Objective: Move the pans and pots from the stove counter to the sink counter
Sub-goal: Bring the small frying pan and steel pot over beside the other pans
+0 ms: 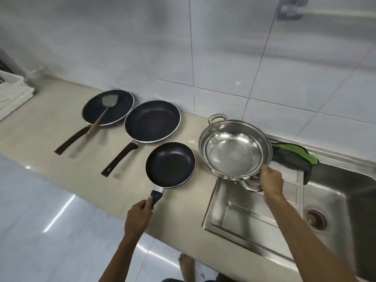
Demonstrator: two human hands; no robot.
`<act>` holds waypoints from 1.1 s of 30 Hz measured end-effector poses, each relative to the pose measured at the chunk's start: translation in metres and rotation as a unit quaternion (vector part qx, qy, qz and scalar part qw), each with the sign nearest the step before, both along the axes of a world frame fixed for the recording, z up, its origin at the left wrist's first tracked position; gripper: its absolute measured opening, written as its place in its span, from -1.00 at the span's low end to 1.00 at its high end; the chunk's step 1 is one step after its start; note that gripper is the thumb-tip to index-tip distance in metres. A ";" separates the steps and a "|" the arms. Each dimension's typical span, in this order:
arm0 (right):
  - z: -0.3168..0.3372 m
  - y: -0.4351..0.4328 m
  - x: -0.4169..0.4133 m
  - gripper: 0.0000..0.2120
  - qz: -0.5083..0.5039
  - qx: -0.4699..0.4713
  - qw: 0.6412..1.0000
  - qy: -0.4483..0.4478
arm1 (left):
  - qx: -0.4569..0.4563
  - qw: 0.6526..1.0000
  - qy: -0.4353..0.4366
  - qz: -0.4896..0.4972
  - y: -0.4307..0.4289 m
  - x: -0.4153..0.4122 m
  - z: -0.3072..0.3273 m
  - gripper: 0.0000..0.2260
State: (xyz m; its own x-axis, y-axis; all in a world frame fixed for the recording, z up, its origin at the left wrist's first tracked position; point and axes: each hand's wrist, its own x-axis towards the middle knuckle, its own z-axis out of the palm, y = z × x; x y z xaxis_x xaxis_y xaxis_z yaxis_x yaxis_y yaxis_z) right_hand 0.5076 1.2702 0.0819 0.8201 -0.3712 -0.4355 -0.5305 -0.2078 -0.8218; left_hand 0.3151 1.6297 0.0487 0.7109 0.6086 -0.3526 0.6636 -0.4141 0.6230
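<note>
On the bench [61, 129] beside the sink [335, 200], two large dark pans lay in a row near the wall: one [107, 107] carried a spatula [105, 110] across its bowl, the next [152, 121] was empty. Both handles pointed toward the front edge, presumably for easy reach.

The left hand [140, 212] had its grip wrapped round the handle end of the small pan [170, 164]. This pan sat at or just above the bench surface, in front of the second large pan; contact could not be confirmed. Holding the far end of the handle kept the bowl level.

The right hand [271, 181] had its grip pinched on the near loop handle of the steel pot [235, 148]. The pot was tilted, near rim lower, and overlapped the sink's drainer edge. Whether it rested there could not be told. A green cloth [295, 157] lay behind it on the sink rim.

Judged from this layout, both items were at the set-down step.
</note>
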 end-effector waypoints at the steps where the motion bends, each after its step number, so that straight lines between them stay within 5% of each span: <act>1: -0.001 0.008 0.002 -0.69 -0.011 0.001 1.000 0.004 | 0.002 1.000 0.001 -0.012 0.008 0.005 -0.002 -0.55; 33: -0.049 0.074 0.062 -0.74 -0.026 0.049 0.998 0.001 | 0.016 0.999 0.007 -0.038 0.048 0.041 -0.027 -0.51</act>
State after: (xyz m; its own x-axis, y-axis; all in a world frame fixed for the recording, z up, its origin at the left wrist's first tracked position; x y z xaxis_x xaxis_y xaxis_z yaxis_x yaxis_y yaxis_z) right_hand 0.5692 1.3437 0.0332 0.7998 -0.3684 -0.4738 -0.5402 -0.0979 -0.8358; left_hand 0.3558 1.6777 0.0213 0.7501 0.5648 -0.3440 0.6384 -0.4827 0.5996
